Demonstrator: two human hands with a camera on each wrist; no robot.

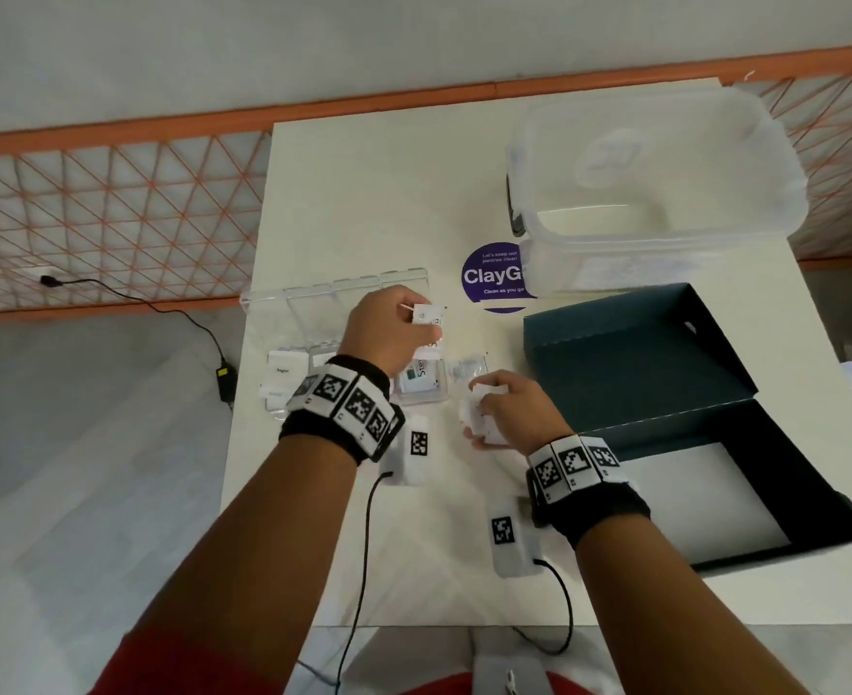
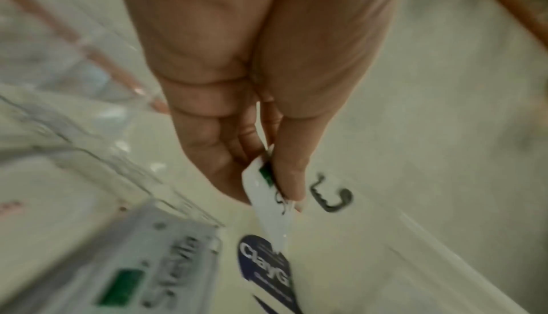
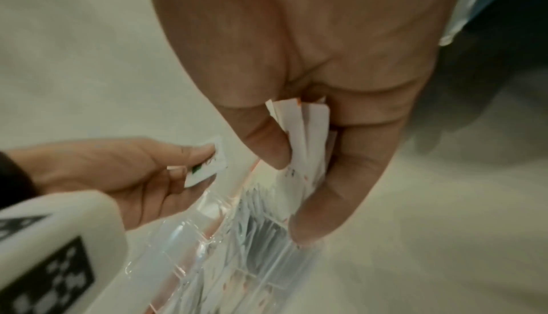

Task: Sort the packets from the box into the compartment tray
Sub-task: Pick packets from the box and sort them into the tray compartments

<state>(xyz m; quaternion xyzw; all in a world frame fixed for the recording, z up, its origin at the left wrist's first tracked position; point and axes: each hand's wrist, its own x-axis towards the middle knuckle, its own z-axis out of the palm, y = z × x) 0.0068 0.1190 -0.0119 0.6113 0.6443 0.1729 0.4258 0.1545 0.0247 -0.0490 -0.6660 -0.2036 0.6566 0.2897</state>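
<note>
A clear compartment tray (image 1: 283, 298) lies on the white table, with white packets (image 1: 281, 369) in its near compartments and a Stevia packet (image 1: 419, 378) near its right end. My left hand (image 1: 388, 326) hovers over the tray and pinches one small white packet (image 1: 426, 313) between thumb and fingers; the left wrist view shows that packet (image 2: 267, 202) with a green mark. My right hand (image 1: 506, 408) sits just right of the tray and grips a stack of white packets (image 1: 479, 418), fanned between thumb and fingers (image 3: 308, 145). The dark box (image 1: 664, 373) stands open at the right.
A large clear plastic container (image 1: 654, 193) stands at the table's back right. A purple round ClayGo sticker (image 1: 494, 278) lies between tray and container. White sheet (image 1: 704, 499) lies in the box's bottom. The table's left edge (image 1: 243, 393) runs beside the tray.
</note>
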